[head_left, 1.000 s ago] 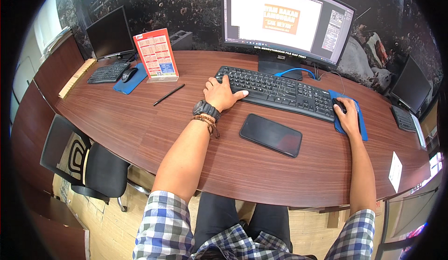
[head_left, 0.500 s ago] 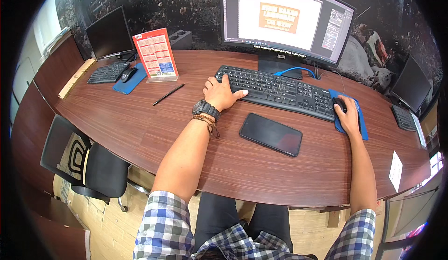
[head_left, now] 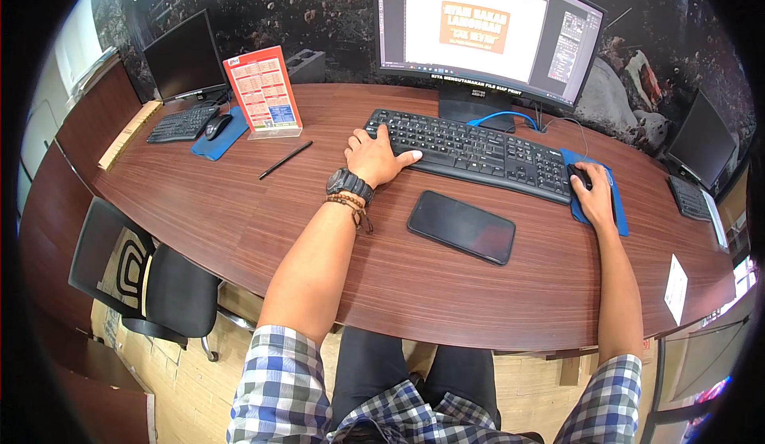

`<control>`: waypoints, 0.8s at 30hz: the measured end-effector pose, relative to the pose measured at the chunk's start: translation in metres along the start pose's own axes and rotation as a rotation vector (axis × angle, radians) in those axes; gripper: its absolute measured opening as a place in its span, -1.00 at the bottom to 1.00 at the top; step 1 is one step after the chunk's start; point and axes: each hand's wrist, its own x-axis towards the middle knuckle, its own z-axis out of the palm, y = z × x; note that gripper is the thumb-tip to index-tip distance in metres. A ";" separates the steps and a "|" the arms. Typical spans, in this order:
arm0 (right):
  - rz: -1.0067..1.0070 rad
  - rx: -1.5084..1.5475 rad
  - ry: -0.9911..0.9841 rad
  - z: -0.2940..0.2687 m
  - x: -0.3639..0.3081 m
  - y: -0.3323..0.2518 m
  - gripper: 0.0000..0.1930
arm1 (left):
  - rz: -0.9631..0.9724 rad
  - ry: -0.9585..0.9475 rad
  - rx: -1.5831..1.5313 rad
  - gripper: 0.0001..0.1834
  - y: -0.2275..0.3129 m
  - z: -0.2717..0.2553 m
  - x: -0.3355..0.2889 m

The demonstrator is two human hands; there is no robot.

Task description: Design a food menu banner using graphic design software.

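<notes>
While left hand (head_left: 374,157) rests, keyboard (head_left: 478,153) runs left-right.

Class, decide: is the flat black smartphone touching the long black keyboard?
Apart. The head view shows bare brown wood between the smartphone and the keyboard.

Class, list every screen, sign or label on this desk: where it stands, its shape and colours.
Curved monitor: behind keyboard, lit, white page, orange block.
Small monitor: far left, dark.
Another monitor: far right, dark.
Standing card: left of keyboard, red and white.
Phone: flat, black screen.
Paper slip: right edge, white.
</notes>
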 end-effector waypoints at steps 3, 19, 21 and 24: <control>-0.003 -0.003 0.000 0.000 0.000 0.001 -0.69 | 0.001 0.000 -0.002 0.12 0.001 0.000 0.000; 0.003 0.018 -0.001 0.000 0.000 0.000 -0.68 | -0.002 -0.007 -0.003 0.12 0.001 -0.001 -0.001; 0.004 0.009 -0.007 0.000 0.000 0.001 -0.68 | -0.004 -0.008 -0.001 0.12 0.001 -0.001 -0.001; 0.004 0.000 -0.008 0.000 0.000 0.002 -0.68 | -0.003 -0.003 0.000 0.12 0.001 -0.001 -0.001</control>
